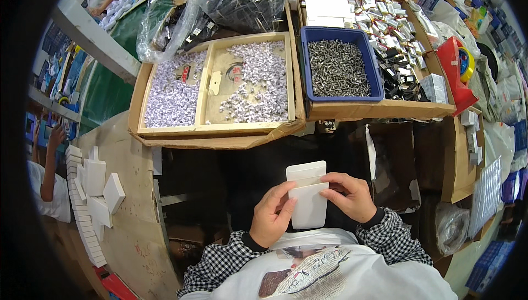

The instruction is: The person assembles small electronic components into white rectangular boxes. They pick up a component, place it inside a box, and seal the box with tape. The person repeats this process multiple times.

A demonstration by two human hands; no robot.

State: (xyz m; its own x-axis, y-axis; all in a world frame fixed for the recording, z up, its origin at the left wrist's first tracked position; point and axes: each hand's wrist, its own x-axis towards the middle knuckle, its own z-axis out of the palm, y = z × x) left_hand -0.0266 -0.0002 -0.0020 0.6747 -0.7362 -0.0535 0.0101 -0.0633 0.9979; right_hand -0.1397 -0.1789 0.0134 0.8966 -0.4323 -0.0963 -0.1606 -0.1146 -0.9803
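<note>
A small white cardboard box [309,207] is held upright in front of my chest, its top flap raised. My left hand [273,215] grips its left edge between thumb and fingers. On the opposite edge, my right hand [350,196] pinches the box near the flap's fold. Whether anything lies inside the box cannot be seen. Beyond my hands stands a divided wooden tray [206,88] of small white plastic pieces. To its right sits a blue bin [342,99] full of small metal parts.
White boxes [96,178] lie stacked and in a row on the left table [135,212]. A carton [379,112] at the back right holds small white boxes and black parts. A red tape dispenser [457,74] stands beside it. Another person's arm [50,162] shows at far left.
</note>
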